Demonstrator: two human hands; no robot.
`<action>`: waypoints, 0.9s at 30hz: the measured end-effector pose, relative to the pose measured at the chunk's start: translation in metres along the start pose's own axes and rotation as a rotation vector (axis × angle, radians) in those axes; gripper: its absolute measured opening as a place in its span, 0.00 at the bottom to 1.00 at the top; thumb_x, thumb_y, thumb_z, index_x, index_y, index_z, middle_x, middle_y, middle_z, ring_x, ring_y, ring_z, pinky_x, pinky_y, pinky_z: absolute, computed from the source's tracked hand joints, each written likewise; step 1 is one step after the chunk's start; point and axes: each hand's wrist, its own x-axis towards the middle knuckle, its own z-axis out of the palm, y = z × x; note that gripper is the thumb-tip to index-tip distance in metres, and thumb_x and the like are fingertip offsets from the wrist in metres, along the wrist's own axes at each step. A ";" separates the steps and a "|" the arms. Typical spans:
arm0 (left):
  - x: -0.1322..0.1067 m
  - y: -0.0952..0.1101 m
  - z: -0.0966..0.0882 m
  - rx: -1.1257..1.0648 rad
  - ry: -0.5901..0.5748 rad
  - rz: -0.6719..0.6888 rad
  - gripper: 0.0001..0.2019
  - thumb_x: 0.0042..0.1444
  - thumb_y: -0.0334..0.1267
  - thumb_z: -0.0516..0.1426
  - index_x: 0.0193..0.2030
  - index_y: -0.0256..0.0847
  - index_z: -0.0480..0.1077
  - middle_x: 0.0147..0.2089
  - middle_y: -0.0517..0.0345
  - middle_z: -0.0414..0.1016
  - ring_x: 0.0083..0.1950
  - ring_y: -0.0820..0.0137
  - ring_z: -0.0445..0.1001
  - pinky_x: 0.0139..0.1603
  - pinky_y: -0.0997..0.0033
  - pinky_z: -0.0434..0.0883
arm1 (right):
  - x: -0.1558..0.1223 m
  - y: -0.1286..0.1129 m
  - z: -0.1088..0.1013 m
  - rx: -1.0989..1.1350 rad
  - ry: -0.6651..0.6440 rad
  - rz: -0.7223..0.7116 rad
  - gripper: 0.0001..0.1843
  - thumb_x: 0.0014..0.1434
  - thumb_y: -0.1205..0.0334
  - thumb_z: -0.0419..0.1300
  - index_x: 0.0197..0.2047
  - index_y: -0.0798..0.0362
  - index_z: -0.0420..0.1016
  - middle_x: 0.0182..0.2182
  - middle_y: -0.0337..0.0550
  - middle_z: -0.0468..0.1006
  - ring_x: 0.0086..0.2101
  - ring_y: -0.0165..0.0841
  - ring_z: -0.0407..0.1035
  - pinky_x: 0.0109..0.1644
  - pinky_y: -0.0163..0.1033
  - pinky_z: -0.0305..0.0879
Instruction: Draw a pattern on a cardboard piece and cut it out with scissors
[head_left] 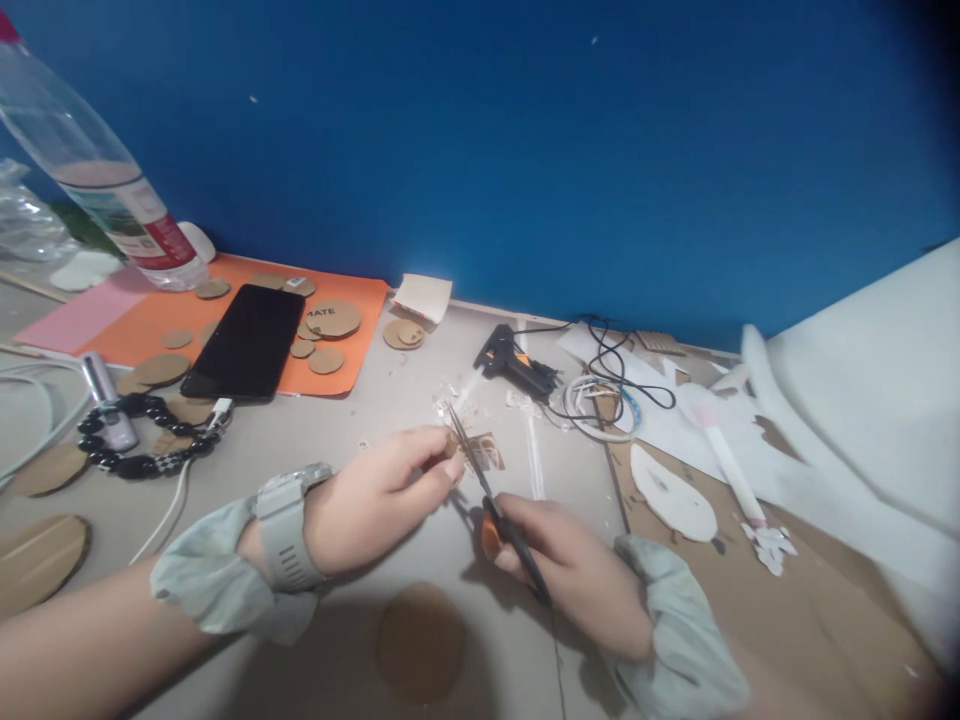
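Observation:
My left hand (382,495), with a grey watch on the wrist, pinches a small brown cardboard piece (448,447) between thumb and fingertips. My right hand (577,575) grips black scissors (487,495) with an orange handle. The blades point up and left and meet the cardboard piece at my left fingertips. Small clear and white scraps (457,400) lie on the table just beyond the blade tips. A small printed paper scrap (487,452) lies under the blades.
A black glue gun (514,362) with cord, a tape roll (600,405), a black phone (247,340) on orange paper (352,330) with cardboard discs, a bead bracelet (142,440), a plastic bottle (97,170), white foam sheets (862,400) and a cardboard disc (420,640) surround my hands.

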 end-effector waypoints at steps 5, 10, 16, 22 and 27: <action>0.001 0.002 -0.005 0.044 -0.031 -0.010 0.12 0.64 0.38 0.45 0.38 0.39 0.67 0.34 0.59 0.70 0.35 0.70 0.68 0.37 0.71 0.66 | 0.001 0.001 -0.001 -0.012 -0.006 -0.012 0.15 0.63 0.52 0.52 0.30 0.52 0.61 0.23 0.33 0.67 0.26 0.29 0.61 0.30 0.31 0.55; 0.002 0.003 -0.009 0.127 -0.065 -0.013 0.12 0.64 0.39 0.45 0.31 0.40 0.63 0.28 0.64 0.64 0.31 0.72 0.66 0.34 0.73 0.64 | 0.002 0.001 -0.001 0.000 -0.018 -0.021 0.15 0.63 0.51 0.52 0.30 0.52 0.61 0.23 0.33 0.66 0.26 0.29 0.61 0.30 0.31 0.55; 0.002 0.004 -0.010 0.100 -0.067 -0.023 0.12 0.64 0.39 0.46 0.36 0.39 0.67 0.33 0.61 0.69 0.35 0.70 0.68 0.37 0.71 0.66 | 0.001 0.000 -0.001 0.015 -0.018 -0.008 0.17 0.63 0.49 0.52 0.29 0.52 0.61 0.23 0.33 0.65 0.25 0.29 0.60 0.30 0.31 0.55; 0.001 0.004 -0.006 0.004 -0.045 -0.036 0.13 0.64 0.39 0.46 0.38 0.38 0.69 0.34 0.59 0.71 0.35 0.70 0.69 0.38 0.70 0.68 | 0.002 0.001 0.001 0.083 0.003 -0.020 0.20 0.62 0.43 0.51 0.31 0.52 0.62 0.25 0.34 0.66 0.27 0.30 0.61 0.31 0.32 0.56; 0.000 0.002 -0.003 -0.049 -0.015 -0.027 0.13 0.64 0.40 0.46 0.39 0.38 0.69 0.34 0.58 0.72 0.35 0.69 0.70 0.39 0.70 0.69 | 0.002 -0.001 0.000 0.059 -0.011 -0.011 0.19 0.62 0.45 0.51 0.31 0.52 0.62 0.24 0.35 0.66 0.27 0.30 0.61 0.32 0.33 0.56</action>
